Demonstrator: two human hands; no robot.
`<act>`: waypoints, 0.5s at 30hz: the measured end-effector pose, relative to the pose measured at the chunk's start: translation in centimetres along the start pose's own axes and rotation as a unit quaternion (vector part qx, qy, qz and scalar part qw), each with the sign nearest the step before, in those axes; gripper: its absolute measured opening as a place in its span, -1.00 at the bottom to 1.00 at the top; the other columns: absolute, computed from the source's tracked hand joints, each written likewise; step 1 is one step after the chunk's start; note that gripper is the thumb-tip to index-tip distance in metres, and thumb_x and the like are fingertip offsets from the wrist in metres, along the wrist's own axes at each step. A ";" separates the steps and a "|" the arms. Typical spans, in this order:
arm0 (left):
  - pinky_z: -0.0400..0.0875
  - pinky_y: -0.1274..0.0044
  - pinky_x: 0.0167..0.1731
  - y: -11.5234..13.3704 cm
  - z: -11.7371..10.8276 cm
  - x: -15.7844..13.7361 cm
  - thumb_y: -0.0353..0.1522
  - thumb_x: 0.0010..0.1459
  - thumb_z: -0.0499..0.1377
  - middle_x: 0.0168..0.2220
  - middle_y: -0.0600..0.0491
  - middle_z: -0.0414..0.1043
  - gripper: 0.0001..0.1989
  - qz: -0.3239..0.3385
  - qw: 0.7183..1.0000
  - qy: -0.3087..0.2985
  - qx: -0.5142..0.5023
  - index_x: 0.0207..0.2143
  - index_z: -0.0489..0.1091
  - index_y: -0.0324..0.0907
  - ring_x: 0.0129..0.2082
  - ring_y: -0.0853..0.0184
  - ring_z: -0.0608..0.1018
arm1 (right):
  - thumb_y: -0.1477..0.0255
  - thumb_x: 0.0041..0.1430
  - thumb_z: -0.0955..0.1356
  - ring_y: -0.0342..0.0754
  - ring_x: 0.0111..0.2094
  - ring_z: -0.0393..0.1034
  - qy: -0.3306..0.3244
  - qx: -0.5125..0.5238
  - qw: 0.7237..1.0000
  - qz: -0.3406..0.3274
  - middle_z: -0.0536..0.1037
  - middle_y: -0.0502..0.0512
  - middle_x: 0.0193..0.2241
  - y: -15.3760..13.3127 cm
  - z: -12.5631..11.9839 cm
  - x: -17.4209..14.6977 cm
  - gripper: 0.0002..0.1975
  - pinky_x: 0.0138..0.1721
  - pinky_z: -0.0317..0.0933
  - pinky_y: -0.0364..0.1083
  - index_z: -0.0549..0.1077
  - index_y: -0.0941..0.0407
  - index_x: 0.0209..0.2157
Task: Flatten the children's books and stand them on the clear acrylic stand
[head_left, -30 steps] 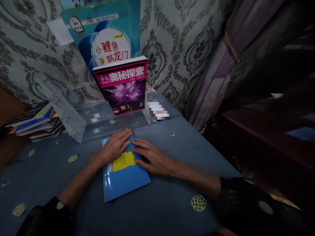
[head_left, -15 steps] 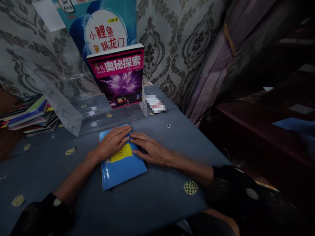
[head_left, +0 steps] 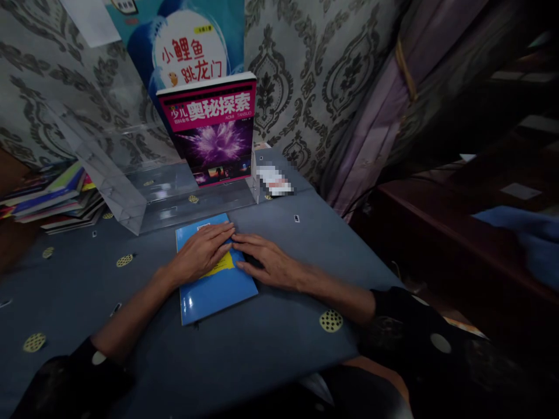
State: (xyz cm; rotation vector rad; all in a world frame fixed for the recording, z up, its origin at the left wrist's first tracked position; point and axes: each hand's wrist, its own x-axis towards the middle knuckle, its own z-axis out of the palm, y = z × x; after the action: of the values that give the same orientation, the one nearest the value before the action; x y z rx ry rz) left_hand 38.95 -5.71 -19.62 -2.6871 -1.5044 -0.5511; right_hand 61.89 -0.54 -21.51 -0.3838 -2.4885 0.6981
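A thin blue book [head_left: 218,297] with a yellow text patch lies flat on the table, partly covered by both hands. My left hand [head_left: 203,253] rests flat across its upper middle, fingers stretched out toward the upper right. From the right, my right hand [head_left: 266,262] lies with outstretched fingers over the book's right edge, its fingertips close to those of my left hand. Beyond them, a clear acrylic stand [head_left: 201,208] holds an upright book with a pink and purple cover [head_left: 218,137]. Behind that one leans a larger teal book [head_left: 140,35].
A pile of books [head_left: 61,201] lies at the left of the table [head_left: 279,349], which has a dark cloth with a yellow pineapple print. Right of the stand is a small blurred-out item [head_left: 275,180]. Patterned wallpaper and a tied curtain [head_left: 375,128] stand behind.
The view has shifted slightly. The blue book has slid a little upward relative to my hands, showing more of its top edge. Both hands stay on it.
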 end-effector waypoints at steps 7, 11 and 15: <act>0.31 0.23 0.24 0.8 -0.1 -0.3 -0.18 0.45 -0.11 0.25 -0.12 0.36 -0.53 -0.001 1.000 -0.004 -0.007 0.24 0.30 -0.21 0.26 0.20 0.39 | 0.28 0.38 0.27 0.14 0.29 0.24 -0.009 0.003 1.000 0.003 0.38 0.45 0.22 -0.6 -0.3 -0.6 -0.54 0.26 0.21 0.20 0.40 0.29 0.16; 0.31 0.21 0.24 1.3 -0.2 -0.5 -0.17 0.44 -0.09 0.26 -0.11 0.35 -0.53 0.003 1.000 -0.008 -0.015 0.25 0.29 -0.18 0.26 0.21 0.39 | 0.28 0.38 0.27 0.14 0.28 0.25 -0.013 0.007 1.000 0.003 0.39 0.43 0.21 -0.9 -0.3 -1.0 -0.55 0.27 0.19 0.22 0.40 0.28 0.16; 0.30 0.22 0.24 1.8 -0.4 -0.8 -0.16 0.45 -0.11 0.26 -0.13 0.34 -0.51 0.015 1.000 -0.012 -0.007 0.25 0.28 -0.21 0.27 0.21 0.38 | 0.29 0.38 0.27 0.13 0.29 0.23 -0.016 0.011 1.000 0.001 0.38 0.43 0.22 -1.2 -0.3 -1.6 -0.55 0.27 0.20 0.21 0.41 0.29 0.15</act>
State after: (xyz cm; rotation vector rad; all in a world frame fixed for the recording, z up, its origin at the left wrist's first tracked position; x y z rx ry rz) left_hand 39.96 -7.43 -19.24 -2.7333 -1.4678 -0.5314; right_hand 63.21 -2.02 -21.23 -0.3699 -2.5074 0.7377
